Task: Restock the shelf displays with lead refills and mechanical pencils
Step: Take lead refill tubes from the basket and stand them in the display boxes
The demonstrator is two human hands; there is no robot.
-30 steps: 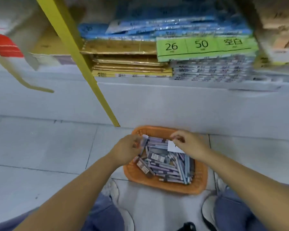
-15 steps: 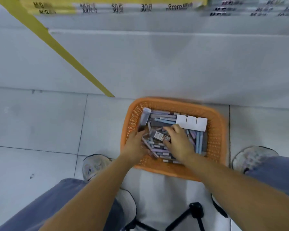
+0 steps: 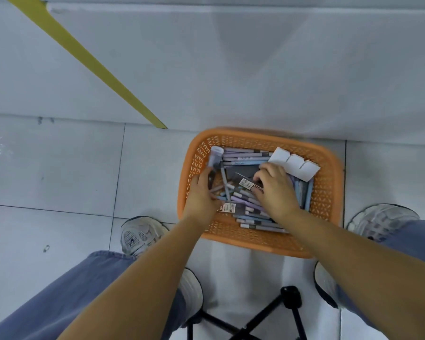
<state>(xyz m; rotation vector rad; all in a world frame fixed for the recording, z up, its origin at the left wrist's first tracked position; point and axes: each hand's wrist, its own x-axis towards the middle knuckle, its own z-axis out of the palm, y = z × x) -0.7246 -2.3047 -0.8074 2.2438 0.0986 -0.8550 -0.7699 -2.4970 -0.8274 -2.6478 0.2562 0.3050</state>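
Pencils (image 3: 249, 212) are lying heaped in the orange basket (image 3: 329, 192) beneath both hands. The left hand (image 3: 201, 195) is gripping a capped tube (image 3: 215, 159); the right hand (image 3: 275, 190), fingers curled, is pinching a labelled pack (image 3: 247, 184).

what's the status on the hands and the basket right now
Left hand gripping a small tube. Right hand down among the pencils, grip unclear. Orange basket on the floor, stock inside. Nothing blocking.
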